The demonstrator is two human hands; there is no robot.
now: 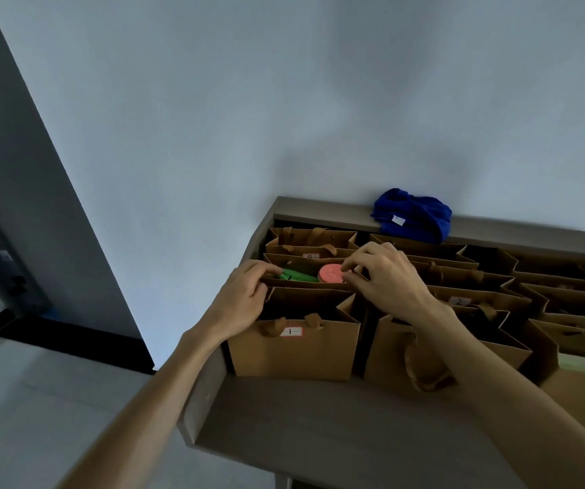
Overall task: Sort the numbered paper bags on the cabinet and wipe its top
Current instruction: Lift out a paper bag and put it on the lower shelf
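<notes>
Several brown paper bags stand in rows on the grey cabinet top (319,425). The front left bag (294,351) bears a label "1". Directly behind it is an open bag (305,260) that holds a green object (296,276) and a pink round lid (330,273). My left hand (245,294) pinches this bag's left rim. My right hand (386,273) pinches its right rim beside the pink lid. A bag labelled "9" (310,241) stands further back, and a bag labelled "2" (474,298) sits to the right. A blue cloth (412,215) lies crumpled on the cabinet's back ledge.
More brown bags (573,294) fill the right side up to the frame edge. A bare strip of cabinet top lies in front of the bags. A pale wall (284,100) rises behind. The cabinet's left edge (196,400) drops to the floor.
</notes>
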